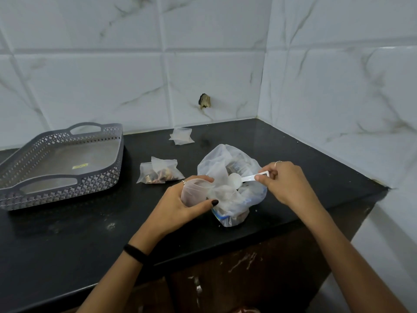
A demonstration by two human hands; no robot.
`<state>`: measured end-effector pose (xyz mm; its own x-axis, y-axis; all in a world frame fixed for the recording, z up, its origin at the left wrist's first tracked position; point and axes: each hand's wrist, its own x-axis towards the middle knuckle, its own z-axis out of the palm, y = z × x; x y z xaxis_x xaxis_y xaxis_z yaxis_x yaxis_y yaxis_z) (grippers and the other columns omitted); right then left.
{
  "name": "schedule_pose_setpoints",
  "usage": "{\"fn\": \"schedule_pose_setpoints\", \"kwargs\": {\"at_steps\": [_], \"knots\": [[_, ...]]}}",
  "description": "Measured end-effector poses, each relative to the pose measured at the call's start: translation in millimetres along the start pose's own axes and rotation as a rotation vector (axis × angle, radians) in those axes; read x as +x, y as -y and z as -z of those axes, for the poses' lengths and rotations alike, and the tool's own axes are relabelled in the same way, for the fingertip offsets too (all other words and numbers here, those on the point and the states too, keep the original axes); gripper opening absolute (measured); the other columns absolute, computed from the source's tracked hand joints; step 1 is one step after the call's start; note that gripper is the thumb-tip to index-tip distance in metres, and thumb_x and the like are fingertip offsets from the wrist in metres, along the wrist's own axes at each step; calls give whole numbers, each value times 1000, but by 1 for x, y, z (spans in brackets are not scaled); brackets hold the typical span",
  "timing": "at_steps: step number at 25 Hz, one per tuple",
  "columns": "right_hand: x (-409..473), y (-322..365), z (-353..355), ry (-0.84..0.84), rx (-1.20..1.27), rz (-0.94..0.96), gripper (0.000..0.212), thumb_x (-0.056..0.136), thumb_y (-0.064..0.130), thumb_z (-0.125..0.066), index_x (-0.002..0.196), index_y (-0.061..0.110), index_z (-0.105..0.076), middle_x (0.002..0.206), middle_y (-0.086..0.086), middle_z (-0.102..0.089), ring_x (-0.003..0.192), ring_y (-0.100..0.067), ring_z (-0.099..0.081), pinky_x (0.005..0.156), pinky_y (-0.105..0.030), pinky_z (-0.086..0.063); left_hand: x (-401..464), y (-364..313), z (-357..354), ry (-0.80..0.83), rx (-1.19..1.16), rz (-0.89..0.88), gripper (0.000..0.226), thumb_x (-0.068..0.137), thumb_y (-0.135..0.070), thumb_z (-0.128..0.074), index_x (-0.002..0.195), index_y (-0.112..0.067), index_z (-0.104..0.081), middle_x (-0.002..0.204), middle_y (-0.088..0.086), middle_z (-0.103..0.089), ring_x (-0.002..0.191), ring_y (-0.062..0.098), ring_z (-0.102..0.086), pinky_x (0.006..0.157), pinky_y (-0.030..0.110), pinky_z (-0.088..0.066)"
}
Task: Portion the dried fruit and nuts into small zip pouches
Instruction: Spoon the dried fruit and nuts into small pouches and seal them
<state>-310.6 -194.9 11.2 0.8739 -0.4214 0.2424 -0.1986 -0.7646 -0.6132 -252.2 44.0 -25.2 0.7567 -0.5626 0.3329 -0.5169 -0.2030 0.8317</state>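
A big translucent plastic bag [228, 159] holding dried fruit and nuts stands open on the black counter [67, 233]. My left hand [180, 206] grips a small clear zip pouch [194, 192] with its mouth held open, right against the big bag's left side. My right hand [284, 181] pinches the handle of a white plastic scoop [235, 180], whose bowl hangs over the big bag's mouth beside the pouch. Two filled pouches [160, 171] lie together to the left of the bag. A few empty pouches [181, 136] lie near the back wall.
A grey perforated tray [58, 141] with handles sits at the left of the counter, holding only a small yellow sticker. Tiled walls close the back and right sides. The counter's front edge runs diagonally below my arms.
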Motion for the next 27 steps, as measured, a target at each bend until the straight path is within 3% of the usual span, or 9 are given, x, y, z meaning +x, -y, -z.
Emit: {"fn": "schedule_pose_setpoints", "kwargs": {"at_steps": [3,6,11,15,18,22,27], "knots": [[1,11,5,-27,-93,136,15,88,24,-66,96,11,-67,74,5,-55,61,-6,-48,52,-13,-30,-3,2,3,-13,28,36,33,78,-35,-75,109,-30,-67,110,-21,-68,105,-2,-63,88,15,-50],[5,21,1,-76,-194,221,15,91,24,-60,99,11,-64,91,-5,-64,72,-15,-54,65,-21,-39,-4,3,3,-33,79,45,28,78,-38,-74,105,-31,-67,104,-25,-68,101,-5,-63,85,13,-50],[17,29,-12,112,-340,261,22,94,19,-55,112,16,-67,103,-12,-67,87,-26,-64,75,-31,-51,-3,6,3,-66,154,81,33,77,-42,-75,107,-35,-65,104,-21,-67,98,-9,-61,82,9,-50],[15,25,-15,192,-252,297,18,92,18,-55,103,19,-70,94,-8,-65,76,-20,-60,63,-29,-47,-1,5,1,-35,214,98,29,77,-43,-75,103,-38,-63,101,-22,-66,94,-10,-60,76,8,-50],[17,25,-7,214,-182,272,17,93,19,-55,99,18,-70,75,2,-57,63,-10,-52,54,-20,-35,-1,4,0,-19,229,93,26,78,-43,-74,100,-34,-65,98,-20,-67,92,-5,-62,76,16,-52],[21,30,-13,117,-359,273,22,95,15,-51,110,16,-67,100,-9,-67,87,-24,-63,66,-27,-42,-1,7,0,-9,234,84,28,78,-47,-73,100,-32,-65,98,-17,-67,90,1,-64,77,27,-54],[11,35,-17,54,-655,416,22,91,4,-46,104,11,-61,95,-3,-57,94,-22,-56,61,-28,-35,0,10,0,13,245,83,31,77,-51,-71,100,-31,-64,96,-13,-68,87,6,-65,75,32,-55]]}}
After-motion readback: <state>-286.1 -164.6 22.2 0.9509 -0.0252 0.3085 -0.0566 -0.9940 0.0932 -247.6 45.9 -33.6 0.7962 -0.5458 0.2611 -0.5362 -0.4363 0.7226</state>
